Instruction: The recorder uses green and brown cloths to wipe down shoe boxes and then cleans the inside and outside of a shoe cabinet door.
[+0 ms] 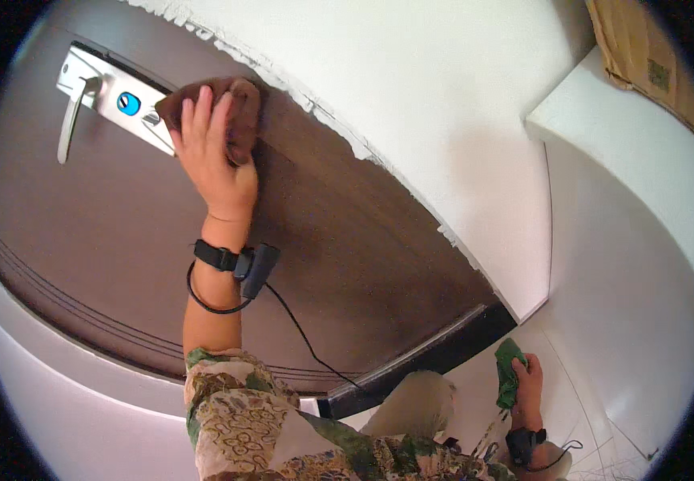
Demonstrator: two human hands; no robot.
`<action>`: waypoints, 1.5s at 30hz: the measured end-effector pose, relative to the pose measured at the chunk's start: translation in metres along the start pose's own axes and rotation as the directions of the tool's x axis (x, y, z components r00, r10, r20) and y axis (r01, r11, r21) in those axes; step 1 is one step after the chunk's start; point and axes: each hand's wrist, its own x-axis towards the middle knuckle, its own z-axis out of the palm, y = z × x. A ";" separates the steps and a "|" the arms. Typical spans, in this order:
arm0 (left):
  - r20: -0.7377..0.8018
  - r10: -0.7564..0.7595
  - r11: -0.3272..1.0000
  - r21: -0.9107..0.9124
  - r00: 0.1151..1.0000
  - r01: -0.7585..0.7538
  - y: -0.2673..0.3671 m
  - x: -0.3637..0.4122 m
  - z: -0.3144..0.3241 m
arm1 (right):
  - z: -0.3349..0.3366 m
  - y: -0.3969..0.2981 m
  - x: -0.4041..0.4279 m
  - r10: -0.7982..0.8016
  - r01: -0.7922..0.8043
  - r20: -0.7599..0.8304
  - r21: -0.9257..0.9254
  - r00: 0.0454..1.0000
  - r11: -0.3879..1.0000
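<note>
My left hand (216, 162) presses a folded brown cloth (242, 117) flat against a dark brown door (323, 252). The cloth touches the end of a silver lock plate (109, 96), beside its small thumb-turn. On that plate are a lever handle (72, 123) and a lock cylinder with a blue surround (128, 103). Low at the right, my right hand (528, 382) grips a bunched green cloth (507, 373), held away from the door. Each wrist wears a black strap with a small device and a cable.
A white wall with a rough, chipped plaster edge (359, 147) borders the door. A dark threshold (425, 355) runs along the door's bottom above pale floor tiles (563, 385). At upper right, a cardboard piece (647, 60) rests on a white ledge (599, 102).
</note>
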 end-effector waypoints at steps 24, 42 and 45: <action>0.668 0.122 0.991 -0.049 0.734 -0.121 0.528 0.098 0.268 | -0.492 -0.021 0.380 -0.250 0.167 -0.120 -0.469 0.961 0.867; 0.743 0.119 0.993 -0.080 0.659 -0.089 0.354 0.109 0.176 | -0.384 -0.043 0.147 -0.060 -0.049 -0.194 -0.512 0.979 0.857; 0.631 0.013 0.998 0.035 0.776 -0.045 0.280 0.146 0.122 | -0.343 -0.072 0.047 -0.097 0.020 -0.192 -0.367 0.977 0.930</action>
